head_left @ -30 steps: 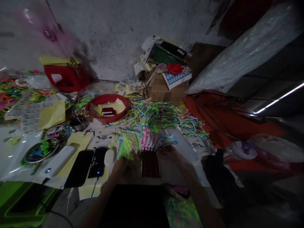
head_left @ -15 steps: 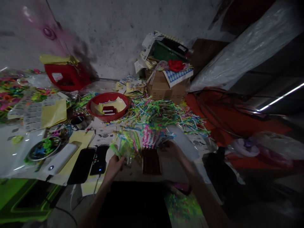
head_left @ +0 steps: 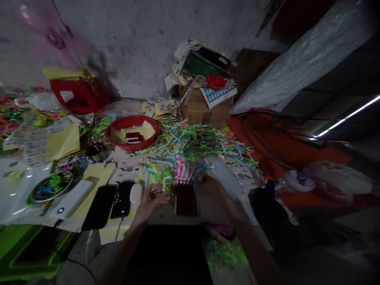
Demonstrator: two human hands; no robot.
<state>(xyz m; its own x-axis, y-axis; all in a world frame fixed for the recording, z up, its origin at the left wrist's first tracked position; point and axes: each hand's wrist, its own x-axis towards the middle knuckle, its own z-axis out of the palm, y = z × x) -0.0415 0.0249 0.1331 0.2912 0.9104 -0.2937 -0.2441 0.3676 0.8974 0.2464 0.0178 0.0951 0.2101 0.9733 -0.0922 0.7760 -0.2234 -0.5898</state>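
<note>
The scene is dim. My left hand (head_left: 150, 202) is raised just left of a dark red grid tray (head_left: 186, 199) and pinches a small pale hook-shaped piece (head_left: 165, 183) between its fingertips. My right hand (head_left: 212, 187) rests at the tray's upper right corner, touching a row of pink and white plastic pieces (head_left: 184, 173); what its fingers hold cannot be made out. A clear bag of green and yellow pieces (head_left: 156, 174) lies behind my left hand. A big heap of coloured plastic sticks (head_left: 202, 144) spreads beyond the tray.
A red bowl (head_left: 133, 132) with yellow cards sits at the back left, a cardboard box (head_left: 204, 109) behind the heap. Two dark phones (head_left: 111, 202), a white power bank (head_left: 73, 200) and a round tin (head_left: 52, 186) lie left. Red cloth (head_left: 285, 150) covers the right.
My left hand has come up from the table edge toward the tray and now pinches a pale hook-shaped piece. My right hand has stayed at the tray's upper right corner.
</note>
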